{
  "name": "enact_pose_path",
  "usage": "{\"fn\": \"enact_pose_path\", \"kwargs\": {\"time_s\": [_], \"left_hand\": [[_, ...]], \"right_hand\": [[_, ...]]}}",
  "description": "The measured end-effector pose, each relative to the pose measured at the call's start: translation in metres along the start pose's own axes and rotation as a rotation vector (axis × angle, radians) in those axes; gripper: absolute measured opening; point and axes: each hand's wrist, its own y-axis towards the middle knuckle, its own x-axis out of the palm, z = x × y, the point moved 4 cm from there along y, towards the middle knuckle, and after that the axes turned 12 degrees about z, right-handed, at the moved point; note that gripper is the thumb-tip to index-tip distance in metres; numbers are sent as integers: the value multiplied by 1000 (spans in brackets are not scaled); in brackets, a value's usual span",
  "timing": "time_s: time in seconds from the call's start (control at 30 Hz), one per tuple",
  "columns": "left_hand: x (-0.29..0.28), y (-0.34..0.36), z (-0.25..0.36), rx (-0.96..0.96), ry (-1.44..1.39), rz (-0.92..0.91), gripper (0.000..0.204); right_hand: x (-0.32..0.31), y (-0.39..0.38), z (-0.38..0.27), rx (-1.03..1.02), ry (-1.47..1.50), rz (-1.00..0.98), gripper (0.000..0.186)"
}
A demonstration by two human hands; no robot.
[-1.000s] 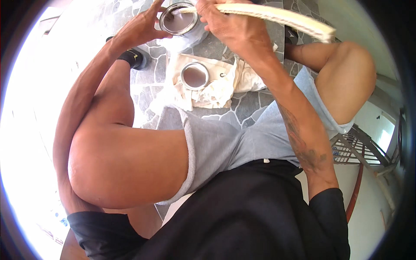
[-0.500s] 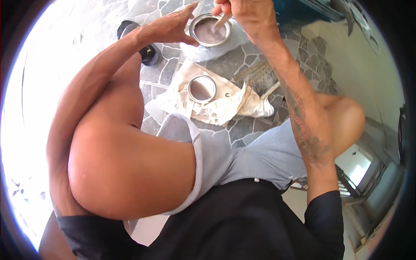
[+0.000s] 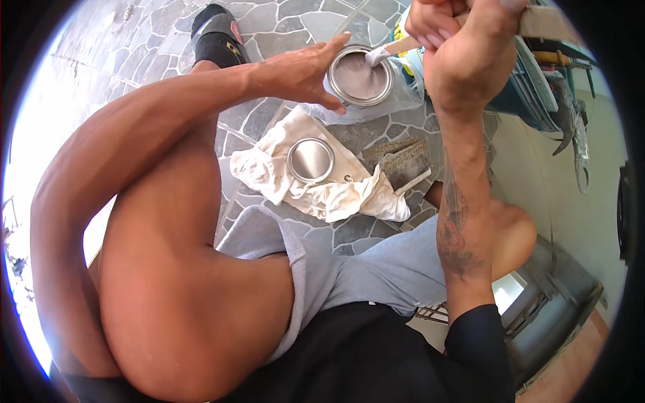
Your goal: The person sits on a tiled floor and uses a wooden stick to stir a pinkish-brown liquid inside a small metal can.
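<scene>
1. From far off, through the head view, I see the right hand [image 3: 467, 47] wrapped tight on a wooden stick [image 3: 402, 46]. The stick slants down and its coated tip dips into the paint can [image 3: 386, 99]. I think it is held well up from the tip so the fingers don't get messy.
2. The left hand [image 3: 302, 72] is spread wide, thumb and fingers curving by the can's left side. It grips nothing that I can see. I cannot tell if it touches the can. I guess it is there in case the can tips.
3. The can stands upright, past the cream cloth [image 3: 336, 203]. It is full of thick grey-brown stuff that looks like paint. A clear plastic bag [image 3: 386, 114] bunches around its lower side, maybe to catch drips.
4. A round silver lid [image 3: 311, 160] lies flat on the cloth. I think the cloth is there so the lid won't mess up the stone floor [image 3: 272, 20].
5. For edges, I'd watch the can's thin metal rim, because the stick passes right over it. Inside, there is just a small circle to move in.
6. On the right, a teal container with tools [image 3: 517, 107] sits close to the right wrist, so I see less room there. On the left, floor shows between the left hand and the dark shoe [image 3: 216, 40].
</scene>
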Motion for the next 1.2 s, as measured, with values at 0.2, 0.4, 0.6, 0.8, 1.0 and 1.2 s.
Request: {"fn": "enact_pose_path", "kwargs": {"time_s": [0.2,0.4,0.6,0.8,1.0,1.2], "left_hand": [[-1,0,7,-61,-63,-14,120],[0,3,10,-51,-4,20,120],[0,0,10,-84,-44,11,111],[-7,4,26,-187,72,-26,106],[-4,3,15,-114,51,30,107],[-3,4,18,-58,-37,62,106]], "right_hand": [[4,-1,-9,422,371,-2,74],[9,-6,-3,493,76,-112,86],[18,-11,13,382,2,-335,79],[-29,-65,109,537,-23,-20,79],[-33,-43,85,663,52,257,81],[-20,-26,67,471,177,16,88]]}}
